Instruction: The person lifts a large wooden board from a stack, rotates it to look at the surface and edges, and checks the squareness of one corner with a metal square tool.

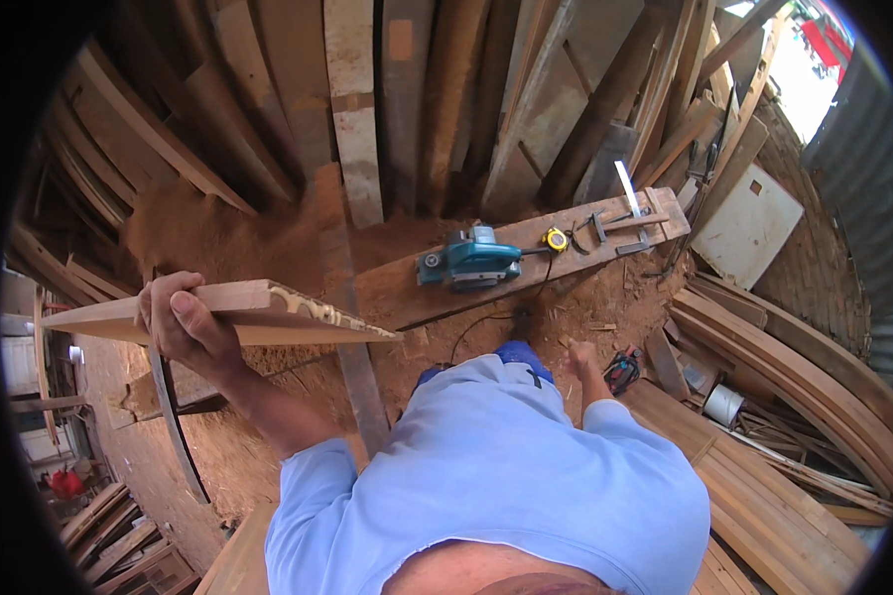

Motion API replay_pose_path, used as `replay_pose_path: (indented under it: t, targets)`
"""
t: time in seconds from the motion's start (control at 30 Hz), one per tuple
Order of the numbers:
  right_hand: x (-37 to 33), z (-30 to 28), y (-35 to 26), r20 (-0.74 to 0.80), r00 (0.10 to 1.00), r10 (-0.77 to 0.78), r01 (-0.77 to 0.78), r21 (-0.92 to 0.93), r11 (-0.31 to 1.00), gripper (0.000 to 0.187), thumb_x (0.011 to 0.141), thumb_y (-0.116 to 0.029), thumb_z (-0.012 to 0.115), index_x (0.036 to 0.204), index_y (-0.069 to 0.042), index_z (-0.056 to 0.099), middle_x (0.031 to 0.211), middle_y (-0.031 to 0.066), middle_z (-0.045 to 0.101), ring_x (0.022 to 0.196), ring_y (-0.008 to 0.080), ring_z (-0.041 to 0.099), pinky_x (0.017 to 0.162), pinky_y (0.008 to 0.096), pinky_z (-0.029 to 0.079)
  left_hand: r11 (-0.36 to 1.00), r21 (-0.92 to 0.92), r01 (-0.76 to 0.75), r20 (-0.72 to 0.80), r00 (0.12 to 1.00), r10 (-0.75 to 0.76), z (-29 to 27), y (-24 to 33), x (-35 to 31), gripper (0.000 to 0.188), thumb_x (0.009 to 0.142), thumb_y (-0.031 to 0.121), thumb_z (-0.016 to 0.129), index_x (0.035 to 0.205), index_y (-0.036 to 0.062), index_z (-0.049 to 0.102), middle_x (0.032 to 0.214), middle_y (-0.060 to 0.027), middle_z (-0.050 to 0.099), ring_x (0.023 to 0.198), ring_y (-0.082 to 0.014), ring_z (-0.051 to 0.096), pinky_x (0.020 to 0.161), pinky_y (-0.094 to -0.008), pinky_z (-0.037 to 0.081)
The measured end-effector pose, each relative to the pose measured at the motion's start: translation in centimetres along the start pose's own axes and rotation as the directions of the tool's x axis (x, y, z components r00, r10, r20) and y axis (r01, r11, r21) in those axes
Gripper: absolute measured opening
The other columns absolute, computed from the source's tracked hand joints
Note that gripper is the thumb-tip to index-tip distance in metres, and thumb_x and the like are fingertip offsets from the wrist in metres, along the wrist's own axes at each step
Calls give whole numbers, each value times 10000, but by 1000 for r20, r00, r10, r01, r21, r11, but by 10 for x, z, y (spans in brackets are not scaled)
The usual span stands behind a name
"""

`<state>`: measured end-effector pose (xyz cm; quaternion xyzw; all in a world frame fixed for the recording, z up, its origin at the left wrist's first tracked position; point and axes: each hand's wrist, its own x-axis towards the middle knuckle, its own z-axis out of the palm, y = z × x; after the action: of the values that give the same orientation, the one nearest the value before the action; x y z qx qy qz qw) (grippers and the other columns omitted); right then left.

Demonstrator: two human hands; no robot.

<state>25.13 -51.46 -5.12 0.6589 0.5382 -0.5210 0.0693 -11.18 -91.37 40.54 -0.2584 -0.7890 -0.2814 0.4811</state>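
My left hand [191,319] grips a pale wooden board [238,301] by its edge, thumb and fingers wrapped round it. The board is raised at the left, and its right end has a rough carved or scrolled face. Low at my right side hangs my right hand [582,357]; one finger or thumb stands apart, and I see nothing held in it. A teal power planer [471,260] rests on a wooden bench plank [597,238] ahead of me. To its right on the plank lie a yellow tape measure [556,239], a clamp [592,228] and a square [627,188].
Tall planks [352,109] lean along the far side. Sawdust [198,238] covers the ground. A dark cord [476,322] runs down from the plank. Stacked boards [754,476], a white tin [723,405] and a dark tool [623,371] lie to my right. A narrow bar [342,288] crosses before me.
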Motion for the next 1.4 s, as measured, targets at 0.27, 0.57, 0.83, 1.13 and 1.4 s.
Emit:
replay_pose_path:
  t: [0.27, 0.57, 0.83, 1.13, 1.4]
  targets:
    - [91, -66, -129, -117, 993, -28, 71, 384, 921, 307, 972, -283, 609, 771, -63, 536, 611, 28, 512, 447, 157, 472, 391, 312, 349, 892, -349, 286, -11, 951, -309, 0, -13, -17, 383, 899, 167, 407, 1177, -27, 585, 814, -87, 600, 810, -172, 559, 812, -346, 469]
    - [163, -138, -190, -284, 950, 127, -27, 330, 944, 468, 944, -380, 676, 1072, 68, 625, 850, 146, 658, 612, 234, 616, 485, 375, 468, 892, -358, 275, -62, 947, -317, -31, -25, -31, 402, 889, 169, 399, 1190, -37, 566, 811, -134, 604, 935, -251, 579, 1028, -448, 452]
    - [225, -145, -209, -195, 970, 143, -100, 216, 971, 597, 930, -412, 694, 1237, 92, 604, 1144, 218, 667, 809, 341, 686, 640, 438, 566, 885, -287, 367, 6, 925, -381, -72, -48, -30, 419, 979, 329, 456, 1185, -16, 578, 824, -135, 640, 992, -267, 597, 955, -428, 451]
    - [278, -133, -191, -196, 967, 164, -121, 216, 969, 324, 936, -149, 640, 1183, 58, 605, 1121, 209, 643, 810, 301, 674, 609, 426, 573, 849, -272, 452, -47, 875, -481, -90, -63, -32, 404, 1014, 333, 439, 1150, -14, 596, 797, -161, 650, 909, -268, 629, 882, -391, 491]
    - [257, -168, -170, -312, 950, 32, 257, 832, 492, 331, 1011, -101, 528, 1275, 47, 395, 1054, 191, 660, 807, 276, 692, 694, 429, 619, 874, -270, 404, -65, 898, -435, -82, -68, -34, 369, 1000, 283, 438, 1121, -24, 604, 787, -165, 646, 908, -282, 627, 920, -422, 493]
